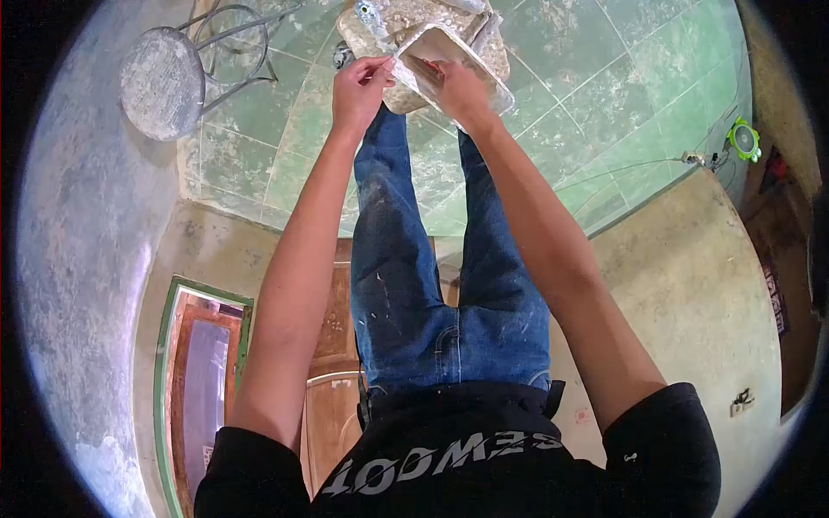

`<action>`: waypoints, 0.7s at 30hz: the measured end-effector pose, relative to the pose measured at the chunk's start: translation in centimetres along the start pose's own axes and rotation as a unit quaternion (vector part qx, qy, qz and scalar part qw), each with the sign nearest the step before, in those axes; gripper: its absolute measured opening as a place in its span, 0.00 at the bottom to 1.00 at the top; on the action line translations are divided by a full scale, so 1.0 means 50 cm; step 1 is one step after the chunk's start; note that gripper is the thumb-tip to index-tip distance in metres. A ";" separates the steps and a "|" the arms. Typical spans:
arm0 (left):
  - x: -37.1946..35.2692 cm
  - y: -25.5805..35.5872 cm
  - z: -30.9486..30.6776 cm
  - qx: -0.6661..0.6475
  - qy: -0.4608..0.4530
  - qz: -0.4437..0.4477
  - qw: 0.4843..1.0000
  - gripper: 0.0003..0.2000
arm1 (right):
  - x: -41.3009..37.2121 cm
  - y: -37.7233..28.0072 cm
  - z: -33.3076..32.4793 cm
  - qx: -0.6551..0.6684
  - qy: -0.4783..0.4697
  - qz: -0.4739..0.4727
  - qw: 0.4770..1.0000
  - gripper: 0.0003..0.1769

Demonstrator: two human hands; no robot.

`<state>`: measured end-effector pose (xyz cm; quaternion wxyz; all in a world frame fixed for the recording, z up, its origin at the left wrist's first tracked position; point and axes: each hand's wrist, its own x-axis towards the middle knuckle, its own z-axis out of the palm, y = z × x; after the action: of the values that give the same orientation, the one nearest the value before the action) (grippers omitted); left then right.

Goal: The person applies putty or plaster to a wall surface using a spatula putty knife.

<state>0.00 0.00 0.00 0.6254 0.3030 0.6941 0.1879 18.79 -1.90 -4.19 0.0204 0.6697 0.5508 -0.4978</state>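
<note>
A white, crusted rectangular container (484, 72) is tilted at the top centre of the head view. My left hand (362, 93) is at its left edge, the thumb and fingers pinched together near the rim; what they pinch, if anything, is too small to tell. My right hand (460, 90) reaches into the container with its fingers bent around something reddish and small that I cannot make out. Behind and below the container lies a larger plaster-stained tray or board (352, 33). A whitish bottle-like item (370, 15) lies on it.
A round stool (162, 84) with a speckled seat and metal legs is at the upper left, by the wall (78, 259). Green floor tiles (553, 52) carry white stains. A green fan-like object (743, 140) with a cable is at the right.
</note>
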 end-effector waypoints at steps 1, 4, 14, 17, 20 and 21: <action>0.002 -0.001 0.000 -0.004 0.005 0.007 1.000 0.14 | 0.002 0.000 0.004 0.001 0.017 0.009 1.000 0.23; 0.007 -0.002 0.017 -0.019 0.009 0.026 0.999 0.14 | 0.006 0.005 0.000 -0.027 0.072 0.034 0.997 0.22; -0.004 -0.014 0.020 -0.024 0.019 0.018 0.999 0.14 | 0.005 -0.021 -0.016 -0.033 0.073 0.046 0.996 0.21; -0.008 -0.018 0.019 -0.034 0.029 0.046 0.998 0.14 | 0.017 -0.005 0.004 -0.019 0.034 -0.035 0.999 0.20; -0.009 -0.016 0.016 -0.029 0.032 0.036 0.998 0.14 | 0.020 -0.004 -0.002 -0.014 0.050 -0.019 0.998 0.19; -0.012 -0.011 0.018 -0.030 0.034 0.036 0.998 0.14 | 0.020 -0.001 0.004 -0.015 0.050 -0.020 0.998 0.19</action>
<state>0.80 -0.92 -0.02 0.6032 0.3028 0.6974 0.2410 18.53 -1.29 -4.93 -0.0075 0.6821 0.5717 -0.4559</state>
